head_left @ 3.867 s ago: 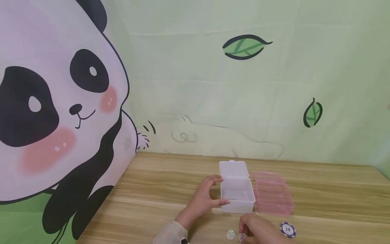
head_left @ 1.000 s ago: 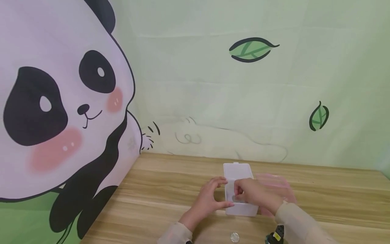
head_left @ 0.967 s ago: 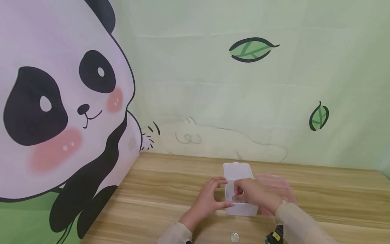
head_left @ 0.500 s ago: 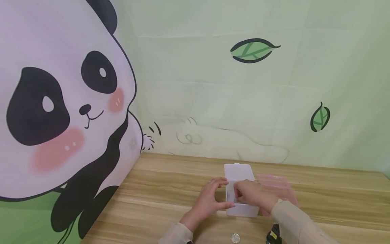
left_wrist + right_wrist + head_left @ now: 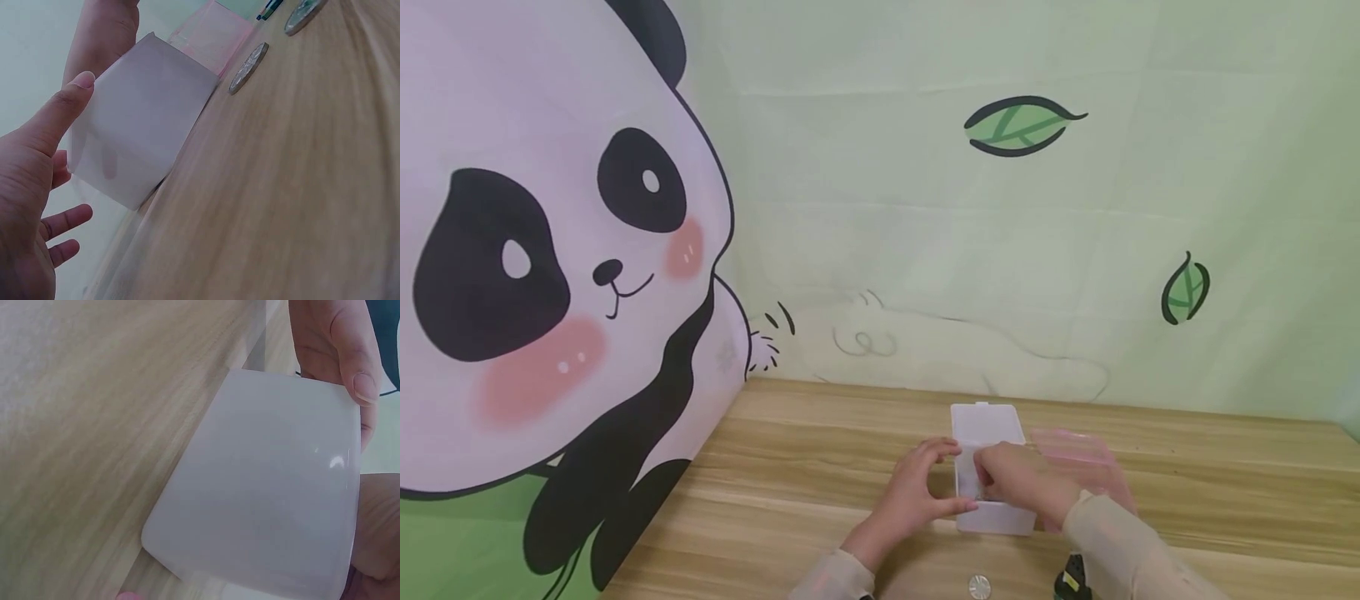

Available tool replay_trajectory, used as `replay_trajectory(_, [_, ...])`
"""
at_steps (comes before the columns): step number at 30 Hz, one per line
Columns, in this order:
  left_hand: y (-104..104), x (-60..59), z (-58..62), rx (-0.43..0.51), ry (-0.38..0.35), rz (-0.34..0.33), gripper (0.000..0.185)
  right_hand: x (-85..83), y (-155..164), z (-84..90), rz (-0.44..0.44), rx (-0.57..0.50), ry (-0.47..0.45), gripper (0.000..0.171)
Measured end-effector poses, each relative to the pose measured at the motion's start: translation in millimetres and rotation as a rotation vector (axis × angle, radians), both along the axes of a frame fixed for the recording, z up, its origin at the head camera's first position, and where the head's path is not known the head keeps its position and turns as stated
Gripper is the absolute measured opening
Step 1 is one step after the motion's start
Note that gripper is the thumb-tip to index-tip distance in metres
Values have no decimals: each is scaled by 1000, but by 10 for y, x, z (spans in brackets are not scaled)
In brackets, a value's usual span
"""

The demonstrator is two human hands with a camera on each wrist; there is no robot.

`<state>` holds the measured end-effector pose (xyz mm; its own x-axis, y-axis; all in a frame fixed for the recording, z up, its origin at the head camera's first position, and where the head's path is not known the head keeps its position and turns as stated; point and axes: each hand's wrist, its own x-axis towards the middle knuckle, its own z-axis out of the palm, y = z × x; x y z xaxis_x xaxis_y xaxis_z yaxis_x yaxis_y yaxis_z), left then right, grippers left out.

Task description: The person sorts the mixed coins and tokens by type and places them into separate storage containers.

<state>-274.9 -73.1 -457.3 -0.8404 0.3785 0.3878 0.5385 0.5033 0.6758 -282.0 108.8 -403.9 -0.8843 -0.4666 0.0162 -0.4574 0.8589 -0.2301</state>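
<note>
Plastic, thin and cloudy-white, meets my fingertips: my left hand (image 5: pixel 917 487) steadies the little open box (image 5: pixel 992 510) on the wooden table (image 5: pixel 790 467), thumb laid along its near left corner and the other fingers spread loosely against its left wall, pressing rather than gripping. My right hand (image 5: pixel 1018 479) dips over the box's open top, fingers bent down inside; whether they pinch anything I cannot tell, since the hand hides the inside. The lid (image 5: pixel 987 423) stands flipped back behind. A pink box (image 5: pixel 1086 454) sits just beside it on the right, partly behind my wrist. One silvery coin (image 5: pixel 978 586) lies on the table near the front edge, apart from the box.

I judge the box light, stiff yet slightly springy, smooth enough to skate on the wood if nudged, so bracing the side walls low down suits it best. The coin looks hard, thin and flat; its rim is where to take it, between fingertips.
</note>
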Motion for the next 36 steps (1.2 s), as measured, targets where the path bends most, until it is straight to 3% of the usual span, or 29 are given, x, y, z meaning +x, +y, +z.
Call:
replay_trajectory(16, [7,-14,-37,10,22,1,65,7,27,12,33,-24,27,16])
replay_trajectory(25, [18,-18,-42,12,-11,4,66,27,86,9,42,-93,14,15])
replay_trajectory(36, [22,-14,-37,50,-15,-11,65,93,154,83,107,-199,83,11])
